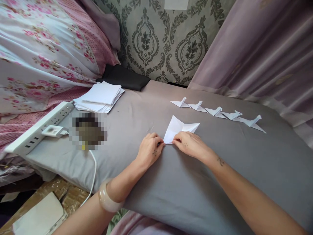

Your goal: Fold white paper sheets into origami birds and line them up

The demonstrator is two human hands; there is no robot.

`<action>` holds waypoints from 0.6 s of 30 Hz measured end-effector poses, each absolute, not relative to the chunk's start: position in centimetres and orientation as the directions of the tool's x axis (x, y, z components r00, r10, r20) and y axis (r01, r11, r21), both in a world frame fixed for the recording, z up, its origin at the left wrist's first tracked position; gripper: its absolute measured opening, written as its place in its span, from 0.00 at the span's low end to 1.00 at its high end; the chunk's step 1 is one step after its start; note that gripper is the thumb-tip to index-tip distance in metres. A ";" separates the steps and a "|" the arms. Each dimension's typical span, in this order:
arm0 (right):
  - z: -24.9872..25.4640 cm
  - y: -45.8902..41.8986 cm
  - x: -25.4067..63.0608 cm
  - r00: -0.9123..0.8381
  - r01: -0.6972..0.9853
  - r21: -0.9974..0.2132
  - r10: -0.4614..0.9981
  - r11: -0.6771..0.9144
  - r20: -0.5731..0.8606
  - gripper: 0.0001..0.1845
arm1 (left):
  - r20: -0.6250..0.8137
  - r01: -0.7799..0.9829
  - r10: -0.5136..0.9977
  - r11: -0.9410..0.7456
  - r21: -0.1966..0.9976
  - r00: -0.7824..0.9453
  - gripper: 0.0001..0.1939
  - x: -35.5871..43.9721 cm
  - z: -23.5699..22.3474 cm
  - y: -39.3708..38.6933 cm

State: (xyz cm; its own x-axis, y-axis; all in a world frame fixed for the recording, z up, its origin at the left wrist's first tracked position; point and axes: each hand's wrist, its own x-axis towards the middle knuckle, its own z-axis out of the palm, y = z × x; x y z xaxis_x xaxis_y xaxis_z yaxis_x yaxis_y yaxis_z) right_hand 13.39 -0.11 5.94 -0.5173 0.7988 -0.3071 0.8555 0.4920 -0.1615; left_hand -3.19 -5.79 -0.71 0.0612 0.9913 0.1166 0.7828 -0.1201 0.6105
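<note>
A creased white sheet of paper (176,126) lies partly folded on the grey cloth, its far corners raised. My left hand (151,148) pinches the paper's near left corner between thumb and fingers. Just to the right, my right hand (189,143) is closed on the near edge of the same sheet, covering part of it. Beyond my hands, several folded white paper birds (215,111) stand in a slanting row, their tails and fronts overlapping.
A stack of white paper (101,96) sits at the back left, beside a folded black cloth (124,77). A white power strip (41,125) with a plugged-in charger (55,131) runs along the left edge. A white cable (94,166) hangs over the front edge. Curtains (264,49) border the right.
</note>
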 end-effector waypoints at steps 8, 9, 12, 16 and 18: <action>6.4 1.0 12.5 -0.467 0.880 -0.118 0.793 0.460 -0.390 0.12 | 0.064 0.801 0.998 -0.046 0.597 0.009 0.08 -2.8 -0.5 -5.7; 6.4 1.1 12.4 -0.466 0.880 -0.117 0.792 0.460 -0.394 0.11 | 0.057 0.803 0.998 -0.038 0.595 0.005 0.08 -2.8 -0.4 -5.7; 6.3 1.5 12.2 -0.462 0.881 -0.114 0.787 0.458 -0.409 0.10 | 0.040 0.808 0.999 -0.019 0.589 -0.006 0.08 -2.6 -0.3 -5.6; 6.2 1.9 11.9 -0.463 0.879 -0.108 0.778 0.464 -0.424 0.10 | 0.012 0.812 1.000 0.012 0.583 -0.023 0.07 -2.6 -0.3 -5.3; 6.2 2.1 11.8 -0.463 0.878 -0.104 0.775 0.467 -0.430 0.09 | 0.012 0.804 1.000 0.008 0.594 -0.019 0.06 -2.8 -0.4 -5.2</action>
